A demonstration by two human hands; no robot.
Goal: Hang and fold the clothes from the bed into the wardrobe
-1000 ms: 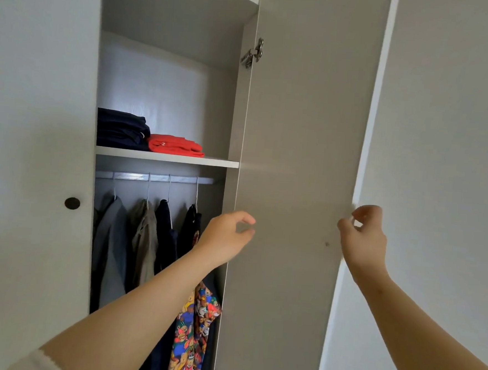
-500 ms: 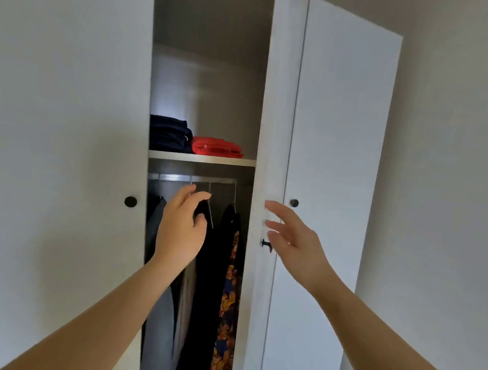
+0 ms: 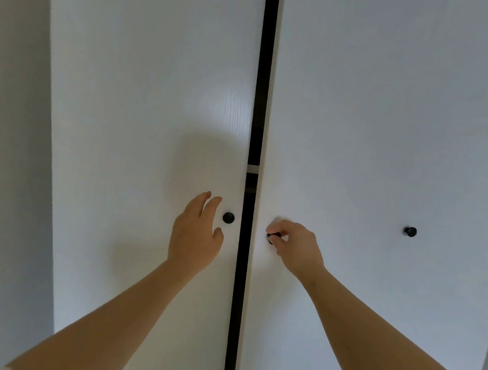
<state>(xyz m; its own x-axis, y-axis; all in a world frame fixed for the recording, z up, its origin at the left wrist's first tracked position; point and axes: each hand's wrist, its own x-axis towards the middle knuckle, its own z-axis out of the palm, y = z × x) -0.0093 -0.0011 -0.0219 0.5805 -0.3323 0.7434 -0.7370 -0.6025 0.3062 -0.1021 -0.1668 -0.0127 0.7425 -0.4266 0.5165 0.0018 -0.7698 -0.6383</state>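
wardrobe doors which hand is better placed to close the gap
Right, probably: the right hand pinches the right door's knob beside the dark gap; the left hand is open beside the left knob, holding nothing.

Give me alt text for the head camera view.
Two white wardrobe doors stand almost shut, a narrow dark gap between them. The right hand pinches the right door's black knob; the open left hand is beside the left door's knob.

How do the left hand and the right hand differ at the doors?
The left hand has straight fingers; the right hand has curled ones. The left hand is beside the left door's knob, holding nothing; the right hand pinches the right door's knob. Both flank the gap.
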